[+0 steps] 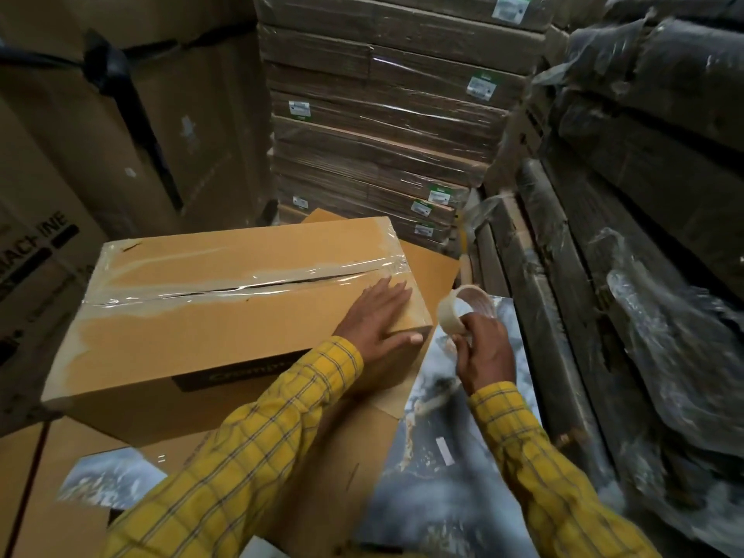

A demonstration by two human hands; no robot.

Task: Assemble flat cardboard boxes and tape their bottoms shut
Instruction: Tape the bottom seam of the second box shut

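One cardboard box sits bottom-up on flat cardboard sheets, seam under glossy wrinkled tape; left hand lies flat, fingers straight, on its right end, right hand just right of it pinching the tape roll (empty, stiff, probably light: take it by the edges).

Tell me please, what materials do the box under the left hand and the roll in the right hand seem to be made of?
Box: it looks like brown corrugated cardboard with a matte finish; the flaps show plain paper-like faces, and a glossy clear strip runs over the seam.
Tape roll: probably clear plastic packing tape; it looks pale, translucent and shiny. The core material cannot be told.
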